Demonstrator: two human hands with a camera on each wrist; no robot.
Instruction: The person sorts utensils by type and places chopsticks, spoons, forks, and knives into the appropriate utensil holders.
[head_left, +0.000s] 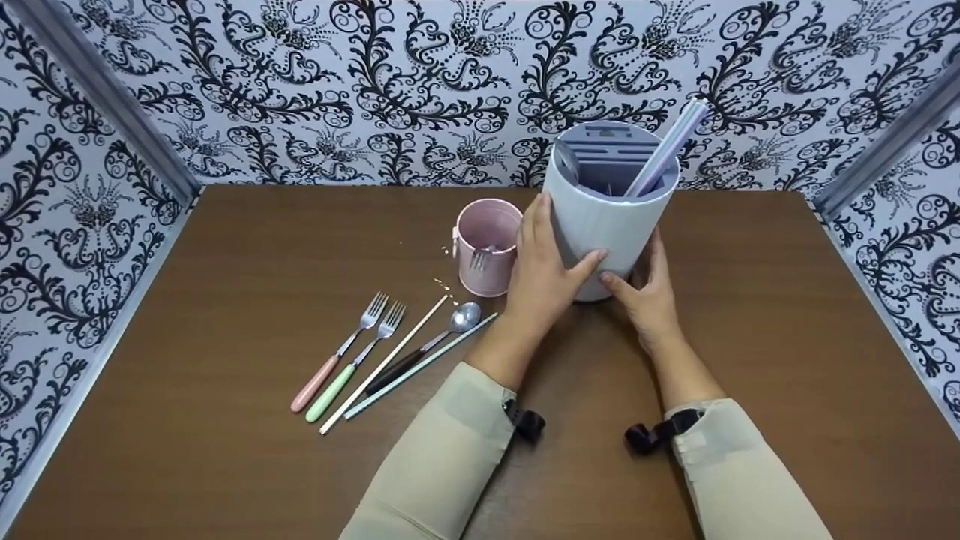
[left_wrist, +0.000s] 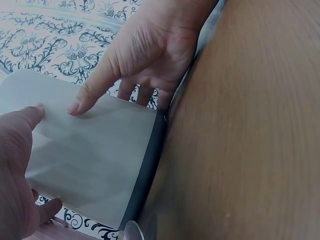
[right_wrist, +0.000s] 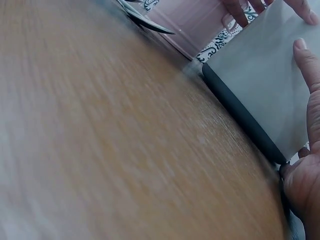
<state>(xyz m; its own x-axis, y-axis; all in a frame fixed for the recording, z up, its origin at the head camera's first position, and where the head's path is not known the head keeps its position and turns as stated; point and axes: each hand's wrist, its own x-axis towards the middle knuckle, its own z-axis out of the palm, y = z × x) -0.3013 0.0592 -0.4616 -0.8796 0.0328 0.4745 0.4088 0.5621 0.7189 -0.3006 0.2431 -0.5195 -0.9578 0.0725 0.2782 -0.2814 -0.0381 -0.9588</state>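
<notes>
Both my hands hold a white utensil holder (head_left: 600,232) with a grey slotted insert (head_left: 607,150) and a black base (left_wrist: 145,175). My left hand (head_left: 541,274) grips its left side, thumb across the front. Lower on the right, my right hand (head_left: 651,301) curls round it, its thumb near the bottom and most of its fingers hidden behind. The base sits close against the tabletop in both wrist views. Out of the top lean several pastel chopsticks (head_left: 671,146), and a metal utensil (head_left: 568,159) stands at the left inner wall.
Just left of the holder stands a pink cup (head_left: 487,279) with a fork (head_left: 480,259) inside. Further left on the wooden table lie a pink-handled fork (head_left: 315,384), a green-handled fork (head_left: 331,392), a dark-handled spoon (head_left: 465,317) and two loose chopsticks (head_left: 384,364). Patterned walls (head_left: 465,90) enclose the table.
</notes>
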